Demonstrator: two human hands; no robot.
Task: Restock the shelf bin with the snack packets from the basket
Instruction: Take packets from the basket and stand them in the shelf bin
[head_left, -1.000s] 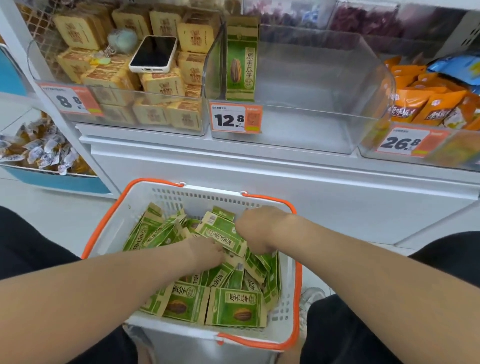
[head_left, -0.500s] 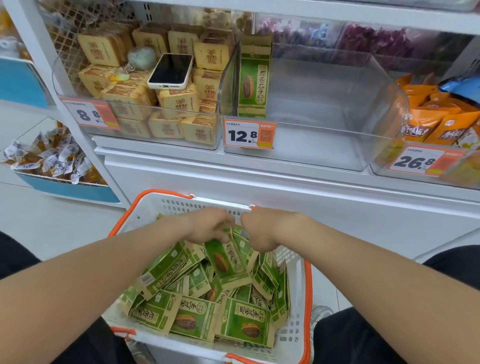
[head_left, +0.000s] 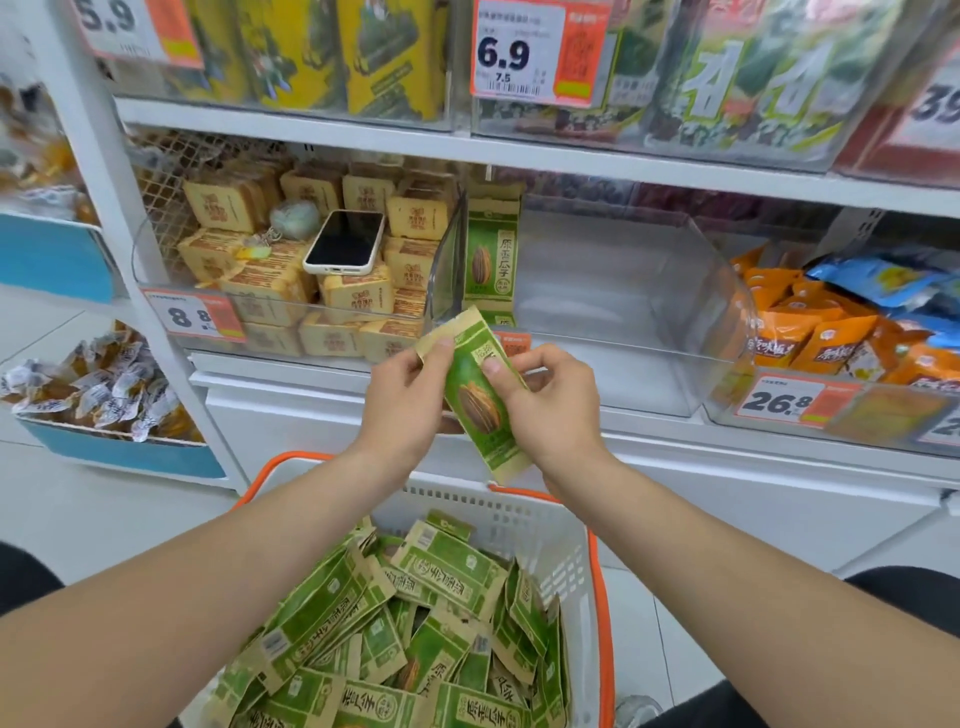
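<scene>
- Right in front of the clear shelf bin (head_left: 623, 312), up above the basket (head_left: 545, 540), both hands have one snack packet (head_left: 470, 402) between them.
- The left hand (head_left: 410, 400) pinches the packet's upper left edge, thumb on the front near the top corner, other fingers curled round behind.
- The right hand (head_left: 550, 410) pinches the right edge, thumb pressed on the front about mid-packet, fingers curled at the back. So both hands are closed on the same packet, neither one loose.
- The packet itself is a long flat pouch with a green face and kraft-brown strips at top and bottom. There's a big striped sunflower seed printed low on the front and a pale label patch higher up. It's tilted, top leaning left toward the bin, bottom end pointing down at the basket.
- Inside the bin one matching packet (head_left: 491, 254) stands upright against the left wall, characters running down its front next to the seed picture.
- The basket is white plastic with an orange rim, sitting low under the forearms and stuffed with a jumbled heap of the same green packets (head_left: 395, 623), some face up, some on edge.
- The bin to the left holds tan packets (head_left: 358, 291) with a phone (head_left: 345, 241) lying screen up on top. The bin to the right has orange packets (head_left: 815, 332).
- A sliver of the orange price tag (head_left: 514, 343) on the bin's front peeks out by the right hand's fingers; can't read it.
</scene>
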